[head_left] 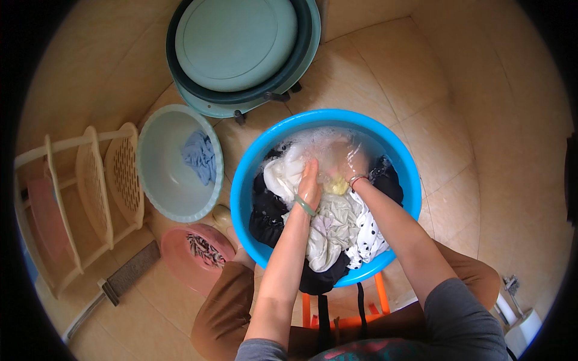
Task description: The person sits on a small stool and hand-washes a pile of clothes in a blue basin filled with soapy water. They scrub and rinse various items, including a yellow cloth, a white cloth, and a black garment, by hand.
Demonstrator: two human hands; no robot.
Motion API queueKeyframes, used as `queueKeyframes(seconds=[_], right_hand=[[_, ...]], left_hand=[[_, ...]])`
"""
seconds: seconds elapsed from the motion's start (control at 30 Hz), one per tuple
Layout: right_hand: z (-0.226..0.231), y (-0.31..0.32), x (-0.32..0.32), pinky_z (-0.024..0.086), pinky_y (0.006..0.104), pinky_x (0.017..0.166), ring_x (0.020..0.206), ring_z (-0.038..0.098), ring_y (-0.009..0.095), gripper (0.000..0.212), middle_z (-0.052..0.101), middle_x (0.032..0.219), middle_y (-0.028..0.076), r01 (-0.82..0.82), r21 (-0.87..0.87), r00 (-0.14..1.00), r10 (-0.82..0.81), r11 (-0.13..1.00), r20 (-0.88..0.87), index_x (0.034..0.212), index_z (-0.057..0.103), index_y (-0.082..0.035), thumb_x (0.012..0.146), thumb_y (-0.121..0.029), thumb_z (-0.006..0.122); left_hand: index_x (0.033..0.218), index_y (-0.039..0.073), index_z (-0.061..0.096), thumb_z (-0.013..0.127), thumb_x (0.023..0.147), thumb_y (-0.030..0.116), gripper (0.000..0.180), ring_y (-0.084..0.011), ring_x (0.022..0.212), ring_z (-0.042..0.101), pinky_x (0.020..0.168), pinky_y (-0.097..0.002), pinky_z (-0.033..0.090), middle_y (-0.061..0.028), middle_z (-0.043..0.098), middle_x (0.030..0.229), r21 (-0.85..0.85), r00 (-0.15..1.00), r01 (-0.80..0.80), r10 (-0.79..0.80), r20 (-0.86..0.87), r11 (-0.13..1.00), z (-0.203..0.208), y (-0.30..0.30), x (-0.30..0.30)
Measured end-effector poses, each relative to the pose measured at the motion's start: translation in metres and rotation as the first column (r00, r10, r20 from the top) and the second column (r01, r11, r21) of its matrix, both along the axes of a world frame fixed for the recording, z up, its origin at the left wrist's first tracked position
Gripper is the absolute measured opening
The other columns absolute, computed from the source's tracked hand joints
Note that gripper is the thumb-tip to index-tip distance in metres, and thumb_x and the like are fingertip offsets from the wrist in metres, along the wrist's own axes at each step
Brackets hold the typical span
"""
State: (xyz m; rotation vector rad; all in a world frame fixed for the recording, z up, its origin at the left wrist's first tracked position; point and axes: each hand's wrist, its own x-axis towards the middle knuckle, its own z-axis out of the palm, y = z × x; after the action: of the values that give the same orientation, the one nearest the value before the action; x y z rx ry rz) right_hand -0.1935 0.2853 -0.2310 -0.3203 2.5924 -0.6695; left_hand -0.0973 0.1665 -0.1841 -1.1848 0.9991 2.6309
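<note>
A round blue basin holds soapy water and a heap of wet laundry in front of me. My left hand, with a green bangle at its wrist, is closed against a white cloth. My right hand is in the foamy water at the far side, smeared by motion and splashes, so its fingers do not show clearly. Just below it lies a small yellow piece. Nearer me are a pale grey-white garment, a white cloth with black dots and dark clothes.
Left of the blue basin stands a pale green basin with a blue cloth. Below it are a pink basin and a long-handled brush. A cream rack stands far left; large green basins lean at the back. An orange stool sits near my knees.
</note>
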Motion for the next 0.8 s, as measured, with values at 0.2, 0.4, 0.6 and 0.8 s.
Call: queueKeyframes(seconds=[0.2,0.4,0.6,0.8], right_hand=[[0.121,-0.014,0.06,0.044,0.0443,0.083,0.089,0.054,0.034,0.013,0.058,0.098,0.015,-0.5,-0.483,0.849,0.297,0.718,-0.437,0.091,0.065,-0.005,0.079,-0.009,0.063],[0.232,-0.012,0.107,0.045,0.0342,0.073,0.094,0.056,0.021,0.008,0.059,0.098,0.002,-0.777,-0.366,0.624,0.547,0.513,-0.558,0.083,0.063,-0.016,0.076,-0.019,0.06],[0.271,-0.037,0.1,0.045,0.0289,0.061,0.085,0.057,0.018,0.007,0.058,0.091,0.001,-0.741,-0.377,0.641,0.42,0.555,-0.642,0.075,0.061,-0.017,0.074,-0.022,0.066],[0.265,-0.032,0.083,0.052,0.0351,0.059,0.074,0.061,0.025,0.012,0.06,0.081,0.007,-0.582,-0.549,0.768,0.183,0.601,-0.613,0.08,0.067,-0.01,0.072,-0.016,0.072]], left_hand=[[0.133,0.01,0.049,0.057,0.096,0.038,0.047,-0.0242,0.105,0.061,0.089,-0.0389,0.05,-0.0085,0.063,0.117,0.312,0.991,-0.116,0.129,-0.022,0.943,0.015,-0.017,0.016],[0.137,0.009,0.044,0.048,0.101,0.021,0.039,-0.0213,0.099,0.062,0.088,-0.0354,0.052,-0.0125,0.061,0.116,0.623,0.97,-0.056,0.19,-0.151,0.78,0.064,-0.012,0.04],[0.117,0.007,0.05,0.049,0.101,0.026,0.025,-0.0173,0.086,0.059,0.077,-0.0329,0.049,-0.0082,0.061,0.1,0.587,0.952,-0.082,0.239,-0.194,0.805,0.11,-0.008,0.049],[0.096,0.005,0.056,0.05,0.101,0.031,0.027,-0.0132,0.072,0.055,0.067,-0.0304,0.046,-0.0038,0.061,0.085,0.305,0.904,-0.256,0.34,-0.261,0.917,0.136,-0.003,0.047]])
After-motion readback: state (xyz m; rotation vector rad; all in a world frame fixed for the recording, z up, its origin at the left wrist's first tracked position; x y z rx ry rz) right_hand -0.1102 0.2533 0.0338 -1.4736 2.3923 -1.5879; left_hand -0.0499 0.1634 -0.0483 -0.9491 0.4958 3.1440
